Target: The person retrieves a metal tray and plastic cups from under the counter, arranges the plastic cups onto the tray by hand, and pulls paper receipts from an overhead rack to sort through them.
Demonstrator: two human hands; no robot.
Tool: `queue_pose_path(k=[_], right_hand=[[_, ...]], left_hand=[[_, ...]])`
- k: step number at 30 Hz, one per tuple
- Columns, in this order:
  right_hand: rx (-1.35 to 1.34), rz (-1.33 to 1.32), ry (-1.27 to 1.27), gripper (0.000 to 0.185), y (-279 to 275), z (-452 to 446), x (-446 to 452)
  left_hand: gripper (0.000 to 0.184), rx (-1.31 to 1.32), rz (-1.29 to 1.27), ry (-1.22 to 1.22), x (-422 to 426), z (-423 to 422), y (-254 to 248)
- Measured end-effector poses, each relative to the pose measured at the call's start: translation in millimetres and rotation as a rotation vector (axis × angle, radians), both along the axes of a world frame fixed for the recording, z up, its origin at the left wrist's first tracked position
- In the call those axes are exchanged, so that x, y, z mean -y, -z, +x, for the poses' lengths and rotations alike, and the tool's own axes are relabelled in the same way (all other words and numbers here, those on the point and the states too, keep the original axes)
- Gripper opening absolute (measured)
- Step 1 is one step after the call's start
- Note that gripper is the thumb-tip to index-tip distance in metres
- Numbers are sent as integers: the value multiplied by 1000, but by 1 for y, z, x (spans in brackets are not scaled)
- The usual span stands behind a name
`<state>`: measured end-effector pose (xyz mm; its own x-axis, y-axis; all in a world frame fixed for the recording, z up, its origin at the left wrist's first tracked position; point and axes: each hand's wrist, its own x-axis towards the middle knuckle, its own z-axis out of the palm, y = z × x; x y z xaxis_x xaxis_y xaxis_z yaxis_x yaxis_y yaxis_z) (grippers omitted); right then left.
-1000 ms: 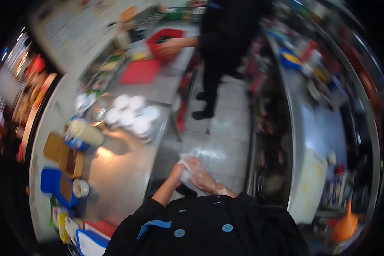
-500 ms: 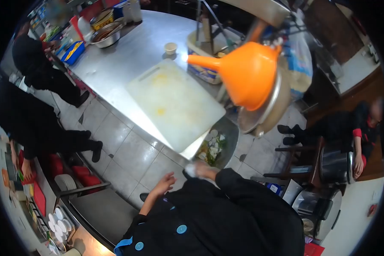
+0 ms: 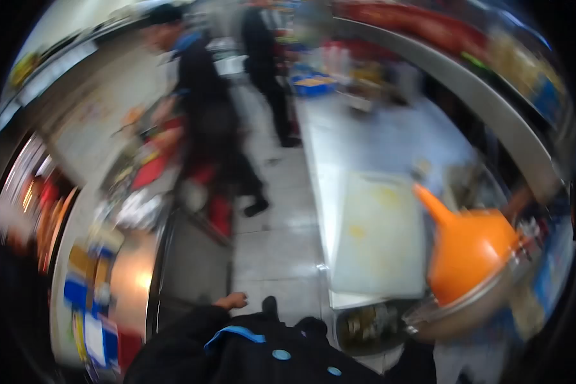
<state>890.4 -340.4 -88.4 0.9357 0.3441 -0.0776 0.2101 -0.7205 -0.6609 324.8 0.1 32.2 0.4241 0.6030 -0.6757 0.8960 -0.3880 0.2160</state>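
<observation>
My left hand [image 3: 232, 301] hangs low in front of my body, at the end of its black sleeve. Its fingers look loose, a little blurred, and nothing shows in them. It is nearest to the side of the dark counter. My right hand is out of sight; only dark sleeve shows at the bottom right. Just ahead on that side, a white cutting board [image 3: 381, 246] with yellow stains lies on the steel table [image 3: 320, 166]. An orange funnel [image 3: 470, 253] hangs beside it, above a blurred metal pan [image 3: 467, 313]. Below the board's near edge is a bin of food scraps [image 3: 372, 326].
A person in black [image 3: 211, 109] stands at the left counter, with another person [image 3: 265, 70] farther along. Tiled floor [image 3: 278, 249] runs between counter and table. A blue tray [image 3: 313, 84] sits on the table's far end. Boxes [image 3: 86, 291] line the left counter.
My view has swung left, so the table now lies to the right and the aisle is ahead. My right hand, with something whitish at it over the scrap bin earlier, has left the view.
</observation>
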Motion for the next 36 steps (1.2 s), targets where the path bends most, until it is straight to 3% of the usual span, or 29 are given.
queue_pose_path(k=[6, 12, 15, 19, 24, 33, 36], right_hand=[[37, -142, -256, 28, 15, 47, -160], [-18, -186, -320, 31, 25, 41, -184], [-46, -188, -353, 32, 13, 24, -191], [-76, -176, -401, 34, -13, -11, -201], [-135, -157, -460, 36, -48, -64, -218], [-288, -144, -609, 40, -87, -166, -293], [-360, -165, -634, 42, -98, -210, -330]], left_hand=[[37, 103, 179, -298, 17, -35, 1], [38, -264, -85, -433, 54, -75, -1], [36, -227, 19, -455, 60, -86, -10], [37, -191, -33, -412, 44, -84, -8], [34, 25, -13, -258, 25, -54, 4], [27, 329, -122, -466, 1, -90, 36], [33, 277, -78, -547, -29, -128, 54]])
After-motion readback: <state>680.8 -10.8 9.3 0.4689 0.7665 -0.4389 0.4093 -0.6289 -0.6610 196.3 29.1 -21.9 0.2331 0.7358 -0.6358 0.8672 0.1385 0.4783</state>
